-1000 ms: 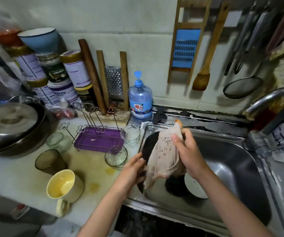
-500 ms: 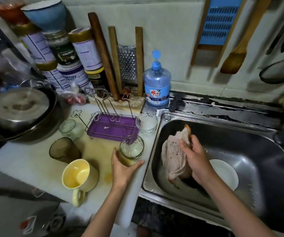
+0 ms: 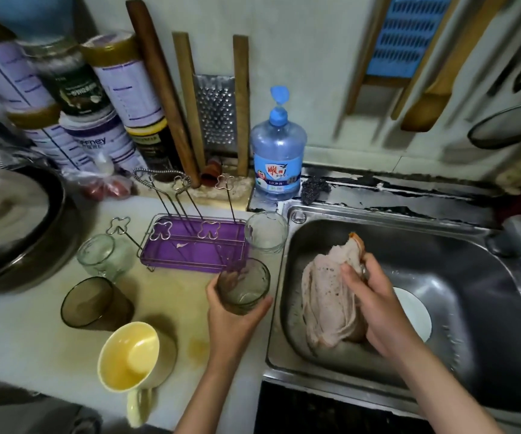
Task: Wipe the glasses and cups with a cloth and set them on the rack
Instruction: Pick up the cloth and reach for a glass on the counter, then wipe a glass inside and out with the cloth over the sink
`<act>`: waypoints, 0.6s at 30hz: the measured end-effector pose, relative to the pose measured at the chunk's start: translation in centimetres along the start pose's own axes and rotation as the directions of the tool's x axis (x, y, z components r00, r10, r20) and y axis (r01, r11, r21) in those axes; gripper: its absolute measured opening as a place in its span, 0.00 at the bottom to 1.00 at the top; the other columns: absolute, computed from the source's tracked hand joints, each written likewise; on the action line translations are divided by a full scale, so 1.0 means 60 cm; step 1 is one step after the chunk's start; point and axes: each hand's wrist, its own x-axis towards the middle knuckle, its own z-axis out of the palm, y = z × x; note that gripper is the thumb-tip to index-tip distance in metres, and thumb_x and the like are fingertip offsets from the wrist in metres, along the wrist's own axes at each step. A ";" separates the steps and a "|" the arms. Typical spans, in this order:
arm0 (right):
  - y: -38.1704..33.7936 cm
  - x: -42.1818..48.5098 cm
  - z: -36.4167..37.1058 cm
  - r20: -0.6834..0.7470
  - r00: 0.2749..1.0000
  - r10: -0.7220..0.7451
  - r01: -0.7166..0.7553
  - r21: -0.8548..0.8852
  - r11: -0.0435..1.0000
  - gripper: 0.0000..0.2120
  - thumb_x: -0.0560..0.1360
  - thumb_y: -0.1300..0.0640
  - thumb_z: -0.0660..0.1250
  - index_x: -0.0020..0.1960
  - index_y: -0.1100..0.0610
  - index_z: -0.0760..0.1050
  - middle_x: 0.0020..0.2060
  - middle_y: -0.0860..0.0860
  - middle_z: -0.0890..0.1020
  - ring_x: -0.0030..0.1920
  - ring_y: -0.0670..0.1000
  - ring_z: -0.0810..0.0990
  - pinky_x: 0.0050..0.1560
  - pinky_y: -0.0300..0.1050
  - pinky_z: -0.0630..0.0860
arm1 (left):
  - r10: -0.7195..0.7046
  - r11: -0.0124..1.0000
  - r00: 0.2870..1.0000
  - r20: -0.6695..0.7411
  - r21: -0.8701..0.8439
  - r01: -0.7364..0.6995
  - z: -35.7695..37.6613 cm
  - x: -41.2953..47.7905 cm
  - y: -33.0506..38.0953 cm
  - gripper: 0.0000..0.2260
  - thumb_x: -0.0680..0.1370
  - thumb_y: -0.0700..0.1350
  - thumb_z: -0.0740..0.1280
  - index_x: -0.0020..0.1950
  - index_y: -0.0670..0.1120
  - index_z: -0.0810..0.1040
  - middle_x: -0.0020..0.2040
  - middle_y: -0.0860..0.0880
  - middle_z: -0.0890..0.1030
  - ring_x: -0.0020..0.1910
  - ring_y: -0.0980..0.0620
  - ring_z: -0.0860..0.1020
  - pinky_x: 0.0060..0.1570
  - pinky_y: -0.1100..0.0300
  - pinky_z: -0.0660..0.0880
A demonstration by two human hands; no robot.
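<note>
As right hand (image 3: 375, 305) clutches cloth (image 3: 325, 302), left (image 3: 231, 317) grips glass (image 3: 243, 286).

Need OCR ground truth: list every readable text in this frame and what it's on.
"ffney": on the white and purple tin; the start of the word is hidden.
Red Chinese characters on the label of the blue bottle: too blurred to read, as is the small line under them.
Pale print on the dark green jar: blurred, unreadable.
Fine print on the tall purple-printed tins: too small to read.
</note>
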 end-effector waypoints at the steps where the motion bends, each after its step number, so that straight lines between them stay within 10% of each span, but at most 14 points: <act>1: -0.008 -0.007 0.001 -0.005 0.999 -0.032 0.032 0.007 0.999 0.10 0.72 0.49 0.71 0.49 0.53 0.75 0.43 0.49 0.84 0.47 0.47 0.82 0.45 0.41 0.80 | 0.002 1.000 1.000 0.028 -0.024 -0.001 -0.003 -0.005 0.011 0.39 0.55 0.52 0.81 0.62 0.49 0.69 0.57 0.51 0.79 0.58 0.56 0.79 0.59 0.63 0.74; 7: -0.070 -0.060 0.032 -0.051 0.973 -0.226 0.228 0.027 0.973 0.25 0.57 0.36 0.79 0.49 0.46 0.79 0.46 0.49 0.83 0.47 0.46 0.81 0.49 0.42 0.80 | -0.052 0.978 0.953 0.300 -0.179 0.110 0.001 -0.020 0.124 0.21 0.69 0.34 0.75 0.60 0.43 0.73 0.47 0.48 0.80 0.37 0.66 0.80 0.36 0.73 0.75; 10: -0.112 -0.088 0.051 -0.045 0.946 -0.320 0.317 -0.070 0.946 0.24 0.62 0.34 0.75 0.51 0.46 0.78 0.47 0.49 0.82 0.50 0.49 0.79 0.54 0.48 0.75 | -0.032 0.965 0.913 0.407 -0.224 0.134 0.016 -0.006 0.174 0.23 0.68 0.53 0.77 0.55 0.41 0.77 0.44 0.48 0.82 0.37 0.63 0.81 0.36 0.72 0.74; 14: -0.149 -0.132 0.086 0.009 0.906 -0.424 0.413 -0.247 0.877 0.11 0.68 0.33 0.68 0.49 0.31 0.79 0.50 0.33 0.82 0.55 0.35 0.78 0.54 0.27 0.71 | 0.006 0.967 0.850 0.526 -0.221 0.129 0.049 0.003 0.227 0.26 0.64 0.66 0.73 0.45 0.44 0.79 0.35 0.50 0.82 0.35 0.55 0.80 0.33 0.65 0.76; 18: -0.133 -0.129 0.104 0.187 0.799 -0.571 0.536 -0.651 0.538 0.16 0.79 0.34 0.50 0.65 0.26 0.65 0.69 0.32 0.68 0.75 0.42 0.59 0.74 0.45 0.56 | 0.074 0.971 0.804 0.589 -0.228 0.078 0.072 -0.003 0.271 0.09 0.74 0.50 0.71 0.49 0.47 0.77 0.42 0.52 0.82 0.40 0.59 0.81 0.41 0.65 0.77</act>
